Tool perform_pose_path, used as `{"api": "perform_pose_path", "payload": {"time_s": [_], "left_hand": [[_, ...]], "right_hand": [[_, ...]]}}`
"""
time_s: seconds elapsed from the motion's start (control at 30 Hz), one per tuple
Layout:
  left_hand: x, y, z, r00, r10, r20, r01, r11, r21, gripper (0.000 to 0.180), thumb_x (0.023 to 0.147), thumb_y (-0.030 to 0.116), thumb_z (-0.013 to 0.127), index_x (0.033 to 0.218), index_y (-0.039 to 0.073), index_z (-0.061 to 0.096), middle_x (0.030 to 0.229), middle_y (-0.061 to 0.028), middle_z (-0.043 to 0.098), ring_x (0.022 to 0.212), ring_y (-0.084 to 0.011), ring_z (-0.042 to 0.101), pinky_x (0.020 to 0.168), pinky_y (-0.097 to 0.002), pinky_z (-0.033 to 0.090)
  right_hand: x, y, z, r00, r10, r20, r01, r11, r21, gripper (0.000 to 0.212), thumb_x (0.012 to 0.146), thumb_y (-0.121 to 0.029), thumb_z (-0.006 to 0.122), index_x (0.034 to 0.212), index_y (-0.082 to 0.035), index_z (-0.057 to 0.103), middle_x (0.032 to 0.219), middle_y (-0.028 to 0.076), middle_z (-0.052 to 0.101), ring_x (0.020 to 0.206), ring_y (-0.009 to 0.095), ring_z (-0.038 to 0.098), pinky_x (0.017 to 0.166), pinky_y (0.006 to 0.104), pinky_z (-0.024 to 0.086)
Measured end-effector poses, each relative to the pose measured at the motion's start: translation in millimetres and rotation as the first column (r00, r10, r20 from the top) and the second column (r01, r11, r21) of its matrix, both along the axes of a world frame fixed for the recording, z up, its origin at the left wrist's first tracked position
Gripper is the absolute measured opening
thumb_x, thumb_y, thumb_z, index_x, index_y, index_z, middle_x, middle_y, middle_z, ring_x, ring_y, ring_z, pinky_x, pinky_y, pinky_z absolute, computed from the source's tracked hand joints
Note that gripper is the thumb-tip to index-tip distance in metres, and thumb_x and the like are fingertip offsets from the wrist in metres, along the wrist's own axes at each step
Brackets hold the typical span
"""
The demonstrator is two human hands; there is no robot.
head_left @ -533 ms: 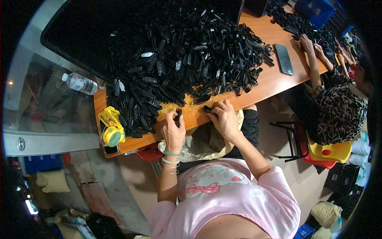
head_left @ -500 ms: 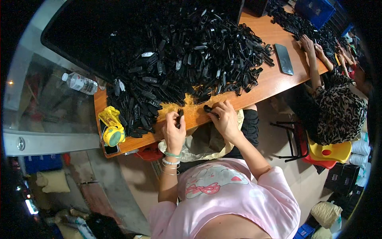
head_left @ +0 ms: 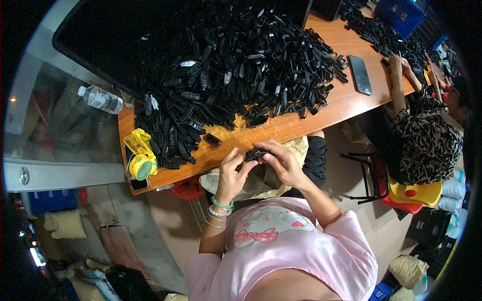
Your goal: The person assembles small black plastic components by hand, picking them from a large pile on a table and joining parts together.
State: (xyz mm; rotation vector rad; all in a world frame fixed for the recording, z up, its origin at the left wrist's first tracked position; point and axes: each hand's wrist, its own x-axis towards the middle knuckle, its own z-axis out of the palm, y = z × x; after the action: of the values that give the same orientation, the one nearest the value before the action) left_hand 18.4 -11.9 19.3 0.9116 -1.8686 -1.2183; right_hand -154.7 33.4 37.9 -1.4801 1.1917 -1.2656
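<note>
A small black plastic part [head_left: 256,154] is held between my two hands just in front of the table edge. My right hand [head_left: 282,164] closes on it from the right, thumb and fingertips gripping it. From the other side my left hand [head_left: 232,173] pinches its left end. Fingers cover much of the part, so its exact kind does not show. One loose black part [head_left: 213,140] lies on the wood near the edge, beyond my left hand. Farther back spreads a big heap of similar black parts [head_left: 241,75], many of them elongated.
The wooden table [head_left: 291,125] bears a dark phone [head_left: 359,75] at right and a yellow handheld fan [head_left: 142,165] at left. A plastic bottle [head_left: 103,99] lies at far left. Below my hands hangs a cream sack [head_left: 297,150]. A co-worker [head_left: 427,135] sits at right.
My hands have come together around one black part, the right moving left and slightly nearer me. The part from my left hand now lies on the table.
</note>
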Motion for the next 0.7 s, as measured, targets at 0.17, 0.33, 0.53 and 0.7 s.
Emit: {"api": "perform_pose_path", "payload": {"time_s": [0.17,0.33,0.53,0.7], "left_hand": [[1.1,2.6,9.0,0.997,0.063,0.043,-0.065,0.996,0.060,0.024,0.084,0.011,0.062,0.095,-0.010,0.059,0.079,-0.0162,0.059,0.065,-0.0265,0.057,0.060,-0.0330,0.045],[6.4,3.3,14.4,0.993,0.024,0.118,-0.006,0.989,-0.148,0.023,0.083,0.008,0.061,0.094,-0.011,0.057,0.079,-0.0210,0.058,0.068,-0.0365,0.058,0.059,-0.0368,0.045],[3.1,7.3,30.3,0.992,-0.005,0.129,0.036,0.970,-0.240,0.019,0.083,0.007,0.061,0.090,-0.010,0.058,0.079,-0.0210,0.059,0.069,-0.0359,0.060,0.059,-0.0382,0.046],[-7.2,10.4,34.4,0.993,0.032,0.112,0.012,0.927,-0.375,0.019,0.084,0.009,0.060,0.089,-0.009,0.058,0.075,-0.0199,0.058,0.066,-0.0354,0.059,0.058,-0.0385,0.045]], "right_hand": [[-1.8,-0.1,-2.3,0.962,0.034,-0.272,-0.047,0.998,-0.044,0.034,0.085,0.000,0.053,0.119,0.002,0.049,0.098,0.021,0.055,0.091,0.039,0.055,0.080,0.0391,0.044],[-4.5,3.0,-7.3,0.943,0.000,-0.331,-0.050,0.989,-0.140,0.034,0.083,0.002,0.054,0.116,0.005,0.049,0.089,0.020,0.052,0.081,0.038,0.053,0.071,0.0378,0.043],[-4.3,11.9,-4.3,0.913,-0.029,-0.408,-0.058,0.978,-0.201,0.040,0.078,0.003,0.058,0.117,0.004,0.047,0.097,0.022,0.054,0.084,0.040,0.055,0.070,0.0399,0.047],[-12.2,12.5,-0.3,0.886,0.022,-0.464,-0.151,0.959,-0.242,0.044,0.076,0.004,0.059,0.118,0.005,0.046,0.097,0.022,0.053,0.082,0.041,0.055,0.068,0.0409,0.047]]}}
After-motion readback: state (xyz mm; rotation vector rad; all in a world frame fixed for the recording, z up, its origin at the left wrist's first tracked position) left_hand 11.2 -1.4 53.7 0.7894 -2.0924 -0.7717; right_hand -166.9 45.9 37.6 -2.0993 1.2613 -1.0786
